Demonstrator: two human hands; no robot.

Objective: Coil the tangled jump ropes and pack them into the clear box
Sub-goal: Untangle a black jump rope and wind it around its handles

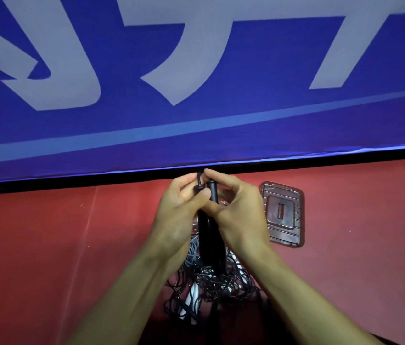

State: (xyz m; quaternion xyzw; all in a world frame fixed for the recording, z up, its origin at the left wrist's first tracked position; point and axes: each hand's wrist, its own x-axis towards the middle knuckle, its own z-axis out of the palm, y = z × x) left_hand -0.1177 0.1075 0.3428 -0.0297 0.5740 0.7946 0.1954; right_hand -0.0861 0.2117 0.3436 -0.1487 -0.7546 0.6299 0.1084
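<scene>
At frame centre my left hand (180, 210) and right hand (236, 207) grip two black cylindrical plastic rope handles (209, 235) (upright, side by side) above the tangled thin black cords (211, 285).

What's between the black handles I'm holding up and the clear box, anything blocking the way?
Both hands, left hand and right hand, grip the black handles, whose cord trails into the tangled ropes on the red floor. A clear lid-like piece lies to the right; no box body is identifiable, so I can't judge the path.
</scene>
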